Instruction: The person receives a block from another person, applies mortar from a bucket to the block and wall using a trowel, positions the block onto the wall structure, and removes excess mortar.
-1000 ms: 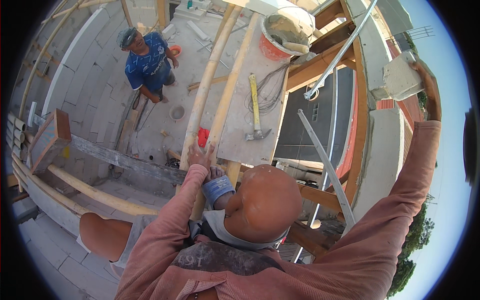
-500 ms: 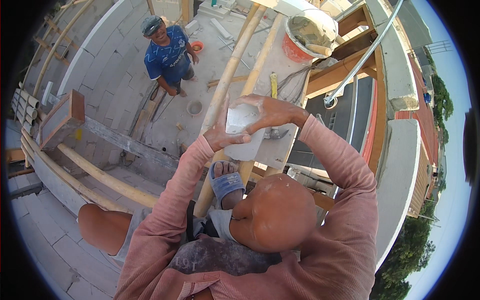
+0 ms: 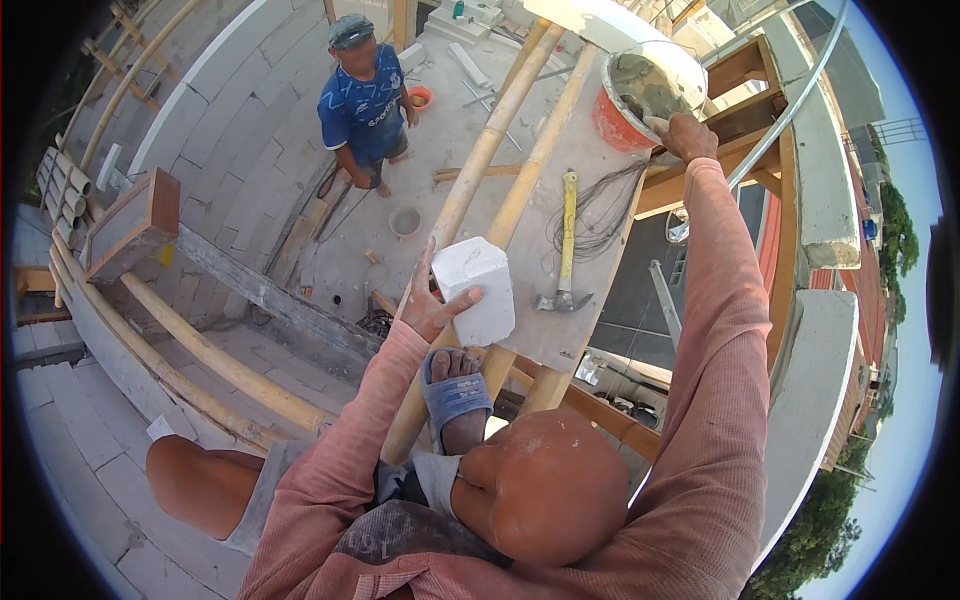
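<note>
A small white block point(image 3: 480, 300) with cut corners rests in my left hand point(image 3: 428, 308), the thumb across its face and the fingers along its left side. My right hand point(image 3: 688, 138) reaches out to the far right and closes at the rim of a red bucket point(image 3: 622, 127) that holds grey mortar. In its grip is the handle end of a wooden-handled tool point(image 3: 656, 124), whose other end is hidden in the bucket. A claw hammer point(image 3: 567, 245) with a yellow handle lies on the plank point(image 3: 535, 325) between my hands.
Thin wire point(image 3: 600, 225) lies coiled beside the hammer. Bamboo poles point(image 3: 490, 140) run under the plank, and my sandalled foot point(image 3: 455, 385) rests on them. Below left stands a co-worker point(image 3: 365, 105) in a blue shirt, near a grey bucket point(image 3: 404, 221). Block wall point(image 3: 825, 380) edges the right side.
My right hand has let go of the white block and moved far right to the handle at the bucket. My left hand keeps the block, now turned with a broad face up.
</note>
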Demonstrator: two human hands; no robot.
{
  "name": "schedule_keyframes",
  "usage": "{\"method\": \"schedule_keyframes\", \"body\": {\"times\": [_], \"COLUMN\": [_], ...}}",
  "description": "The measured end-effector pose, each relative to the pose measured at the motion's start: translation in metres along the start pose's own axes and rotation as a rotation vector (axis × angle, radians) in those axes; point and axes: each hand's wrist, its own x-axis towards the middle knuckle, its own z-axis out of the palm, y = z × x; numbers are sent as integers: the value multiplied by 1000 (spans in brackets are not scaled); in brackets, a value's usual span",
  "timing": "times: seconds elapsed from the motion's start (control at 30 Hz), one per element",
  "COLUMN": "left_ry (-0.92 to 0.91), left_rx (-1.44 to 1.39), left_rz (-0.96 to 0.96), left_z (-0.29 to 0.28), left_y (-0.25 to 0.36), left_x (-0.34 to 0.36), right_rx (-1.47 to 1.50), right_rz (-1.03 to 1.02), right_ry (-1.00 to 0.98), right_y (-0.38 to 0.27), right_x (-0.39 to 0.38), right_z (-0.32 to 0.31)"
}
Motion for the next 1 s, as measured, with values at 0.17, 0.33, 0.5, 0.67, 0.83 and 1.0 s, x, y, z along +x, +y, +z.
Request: {"method": "schedule_keyframes", "body": {"times": [0.17, 0.33, 0.5, 0.67, 0.83, 1.0], "left_ry": [-33, -25, -75, -67, -81, -104], "left_rx": [277, 132, 95, 165, 175, 122], "left_rz": [51, 20, -11, 7, 36, 48], "left_z": [4, -1, 6, 0, -2, -3], "left_y": [-4, -2, -2, -11, -14, -23], "left_x": [-7, -1, 1, 2, 4, 4], "right_rx": [-119, -128, 2, 3, 38, 142], "right_rz": [-95, -117, -25, -1, -31, -71], "right_ry": [51, 136, 288, 378, 374, 365], "right_y": [10, 27, 21, -14, -7, 20], "right_x": [8, -32, -102, -164, -195, -221], "right_z": [-9, -33, 60, 91, 83, 69]}}
